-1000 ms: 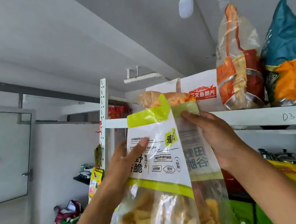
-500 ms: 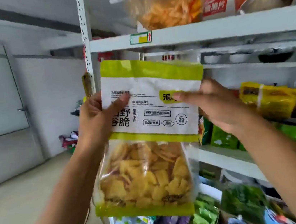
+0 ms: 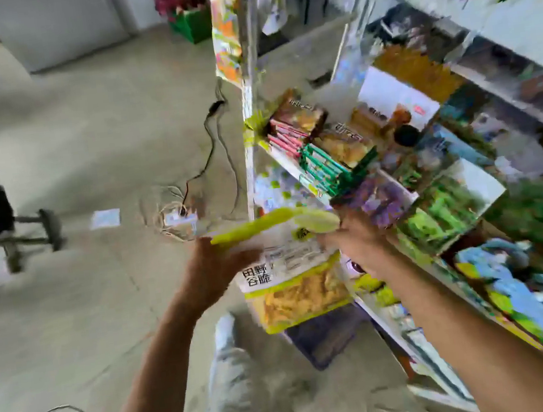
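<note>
A snack bag (image 3: 292, 272) with a lime-green top band, a white label and yellow crisps in its clear lower half hangs low in front of me. My left hand (image 3: 212, 269) grips its upper left edge, thumb across the label. My right hand (image 3: 354, 240) holds its upper right corner. The bag sits beside the lower levels of a white metal shelf rack (image 3: 251, 111), above the floor. The frame is blurred by motion.
The rack on the right is packed with coloured snack packets (image 3: 318, 151). Cables (image 3: 207, 152) and a white power strip (image 3: 182, 217) lie on the concrete floor. A stool (image 3: 35, 233) stands at left. My leg in light trousers (image 3: 237, 376) is below the bag. A dark crate (image 3: 325, 337) sits under the rack.
The view swung down from the top shelf to the floor. Both hands brought the bag down from the top shelf to the rack's low levels, still holding it by its top.
</note>
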Demonstrator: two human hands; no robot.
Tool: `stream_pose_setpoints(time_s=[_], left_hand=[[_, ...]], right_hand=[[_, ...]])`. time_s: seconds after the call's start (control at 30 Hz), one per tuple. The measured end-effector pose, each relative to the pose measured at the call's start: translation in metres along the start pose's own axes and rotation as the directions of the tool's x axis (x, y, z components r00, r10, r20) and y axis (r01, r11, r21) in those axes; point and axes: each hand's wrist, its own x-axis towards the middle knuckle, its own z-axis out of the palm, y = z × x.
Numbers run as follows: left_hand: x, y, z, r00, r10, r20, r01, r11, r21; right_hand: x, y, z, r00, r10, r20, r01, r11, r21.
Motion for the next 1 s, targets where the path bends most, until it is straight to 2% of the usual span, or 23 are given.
stream_pose_setpoints(time_s=[0.1,0.17,0.2,0.23,0.3,0.33,0.37,0.4,0.5,0.57,0.67,0.73,0.9,1.0], left_hand=[[0.029,-0.122,0.025,0.984,-0.168,-0.058,0.172,0.983,0.069],[0.046,-0.221,0.054,0.933,-0.36,-0.033,0.361,0.931,0.052],[0.052,-0.263,0.071,0.906,-0.424,0.014,0.422,0.905,0.054],[0.056,-0.275,0.087,0.892,-0.452,0.008,0.451,0.891,0.047],[0.073,-0.313,0.118,0.893,-0.449,-0.04,0.448,0.894,-0.026],[0.084,-0.333,0.134,0.883,-0.468,-0.015,0.468,0.884,-0.013],[0.095,-0.362,0.152,0.867,-0.497,0.031,0.495,0.867,0.052],[0.102,-0.389,0.169,0.852,-0.516,0.086,0.505,0.854,0.124],[0.124,-0.476,0.209,0.81,-0.557,0.184,0.512,0.824,0.243],[0.141,-0.528,0.23,0.795,-0.571,0.205,0.515,0.814,0.268],[0.172,-0.579,0.246,0.798,-0.574,0.184,0.535,0.815,0.224],[0.191,-0.612,0.255,0.811,-0.566,0.147,0.535,0.82,0.205],[0.209,-0.64,0.274,0.794,-0.571,0.208,0.546,0.821,0.17],[0.209,-0.593,0.265,0.811,-0.556,0.183,0.547,0.831,0.104]], right_hand=[[0.037,0.102,0.043,0.989,0.138,0.047,-0.134,0.988,-0.071],[0.06,0.211,0.065,0.972,0.22,0.083,-0.202,0.961,-0.188],[0.07,0.269,0.073,0.961,0.272,0.05,-0.256,0.943,-0.211],[0.08,0.337,0.08,0.949,0.315,-0.01,-0.311,0.934,-0.177],[0.091,0.396,0.097,0.922,0.379,-0.076,-0.385,0.918,-0.093],[0.099,0.409,0.107,0.91,0.403,-0.101,-0.409,0.911,-0.049],[0.106,0.407,0.114,0.887,0.443,-0.127,-0.446,0.895,0.011],[0.113,0.435,0.119,0.86,0.493,-0.131,-0.494,0.869,0.021],[0.153,0.488,0.134,0.845,0.52,-0.126,-0.533,0.84,-0.1],[0.178,0.532,0.141,0.846,0.525,-0.091,-0.533,0.831,-0.161],[0.209,0.595,0.157,0.849,0.517,-0.109,-0.528,0.84,-0.124],[0.221,0.663,0.158,0.877,0.471,-0.09,-0.48,0.867,-0.134],[0.241,0.689,0.157,0.892,0.427,-0.149,-0.438,0.898,-0.05],[0.23,0.626,0.151,0.893,0.414,-0.175,-0.428,0.903,-0.044]])
